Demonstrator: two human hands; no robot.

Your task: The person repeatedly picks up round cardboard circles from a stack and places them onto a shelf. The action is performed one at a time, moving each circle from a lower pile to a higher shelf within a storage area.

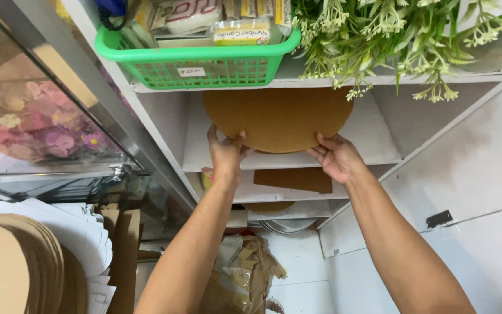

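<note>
disc (278,118): one round brown board on a white shelf (379,148), near edge overhanging | hands: left hand (225,154) and right hand (336,157) each pinch that edge | handling: looks light, stiff, thin, bendable; best gripped at opposite edges | counts: one disc held, one green basket (196,64) above, two hands

The upper part of the round brown board (278,118) was hidden behind the shelf edge at 12 o'clock, and the fingertips of both the left hand (226,154) and the right hand (337,157) were concealed behind its lower rim. The green basket (196,63) and the artificial foliage (402,35) were cut off by the top edge, their contents only partly visible. At 9 o'clock the stacked cardboard rounds (15,264) ran off the left and bottom edges, and the flowers behind the glass panel (30,116) were blurred.
</note>
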